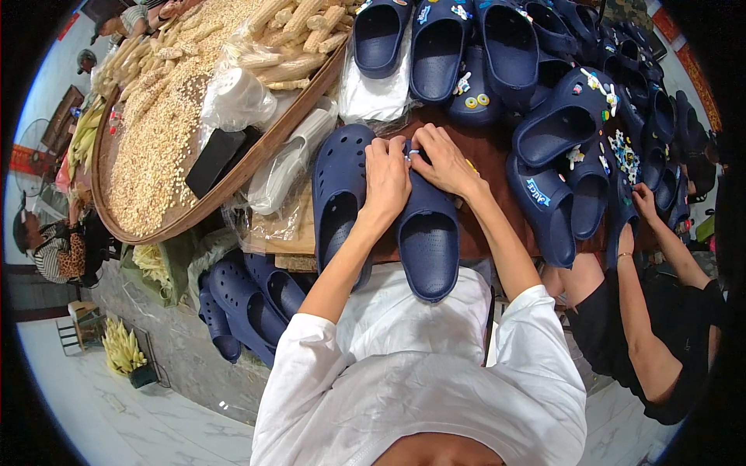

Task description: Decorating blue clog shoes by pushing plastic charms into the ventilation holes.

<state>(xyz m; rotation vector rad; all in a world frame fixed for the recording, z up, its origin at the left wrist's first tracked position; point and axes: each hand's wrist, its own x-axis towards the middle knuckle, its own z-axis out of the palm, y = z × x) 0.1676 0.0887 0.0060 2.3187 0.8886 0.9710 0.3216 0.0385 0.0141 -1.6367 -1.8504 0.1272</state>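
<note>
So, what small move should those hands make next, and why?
Probably press the small pale piece into the dark-blue shoe beneath it: the left hand and right hand meet around that piece, and decorated shoes lie nearby.

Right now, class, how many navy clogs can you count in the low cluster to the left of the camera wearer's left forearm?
3: the leftmost clog at the outer end, the middle clog beside it, and the rightmost clog. More may be hidden behind them.
</note>
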